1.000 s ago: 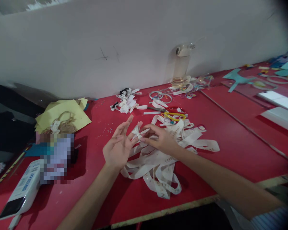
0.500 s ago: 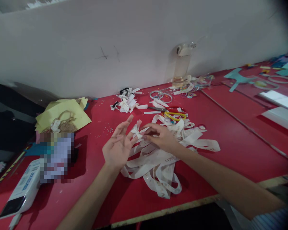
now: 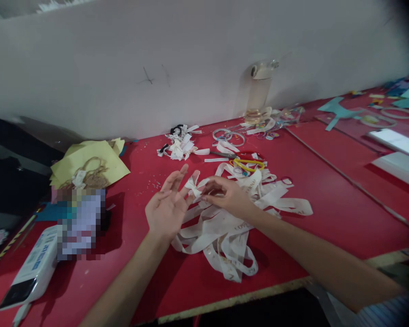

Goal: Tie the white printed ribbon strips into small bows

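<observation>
From where I stand, the step in hand looks like dressing a small white ribbon bow (image 3: 195, 187), poised between both grips above the surface (image 3: 334, 231). The left grip (image 3: 167, 211) lies palm up, fingers loosely spread, the bow against them; the right grip (image 3: 221, 190) is narrow, seemingly pinching the bow's right-hand tail. I'd say the next move calls for a gentle pull, the knot steadied from the left.

Below the right grip spreads a tangled heap of white printed ribbon (image 3: 221, 225), its lettering only partly legible. I can't tell whether ribbon wraps a left finger; the right fingertips hide the tail's end.
</observation>
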`<state>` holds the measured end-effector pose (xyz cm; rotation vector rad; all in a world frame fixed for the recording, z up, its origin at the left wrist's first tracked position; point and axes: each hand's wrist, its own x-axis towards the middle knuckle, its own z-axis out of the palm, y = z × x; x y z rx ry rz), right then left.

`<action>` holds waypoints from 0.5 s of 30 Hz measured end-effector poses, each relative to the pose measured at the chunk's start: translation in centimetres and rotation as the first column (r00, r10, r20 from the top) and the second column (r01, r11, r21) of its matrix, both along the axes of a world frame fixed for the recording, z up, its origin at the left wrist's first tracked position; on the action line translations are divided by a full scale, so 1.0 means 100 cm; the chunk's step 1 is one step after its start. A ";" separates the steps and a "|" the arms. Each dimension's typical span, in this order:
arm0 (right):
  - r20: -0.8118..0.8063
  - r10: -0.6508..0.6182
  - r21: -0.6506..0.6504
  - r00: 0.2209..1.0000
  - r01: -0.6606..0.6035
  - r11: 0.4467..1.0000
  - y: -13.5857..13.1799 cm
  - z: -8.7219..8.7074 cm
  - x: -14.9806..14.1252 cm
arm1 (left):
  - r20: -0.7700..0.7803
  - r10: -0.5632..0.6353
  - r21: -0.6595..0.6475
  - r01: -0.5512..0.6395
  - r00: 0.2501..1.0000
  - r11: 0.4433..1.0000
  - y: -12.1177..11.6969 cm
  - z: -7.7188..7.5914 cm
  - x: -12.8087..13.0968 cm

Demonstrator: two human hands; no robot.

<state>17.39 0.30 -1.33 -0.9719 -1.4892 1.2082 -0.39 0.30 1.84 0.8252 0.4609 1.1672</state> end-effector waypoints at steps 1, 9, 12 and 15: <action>0.004 -0.001 0.002 1.000 0.001 1.000 -0.001 0.001 0.000 | -0.007 0.001 -0.002 -0.001 1.000 1.000 0.000 0.000 0.000; 0.017 0.008 0.012 1.000 -0.009 1.000 -0.001 -0.002 0.002 | -0.015 -0.013 -0.010 0.013 1.000 1.000 -0.002 0.000 0.002; 0.005 0.016 0.019 1.000 -0.017 1.000 0.000 -0.004 0.002 | -0.008 -0.026 -0.021 0.026 1.000 0.999 -0.003 0.001 0.002; 0.004 0.033 0.029 0.999 -0.033 0.999 -0.001 -0.002 0.003 | 0.029 -0.040 -0.037 0.041 0.999 0.998 -0.003 0.002 0.002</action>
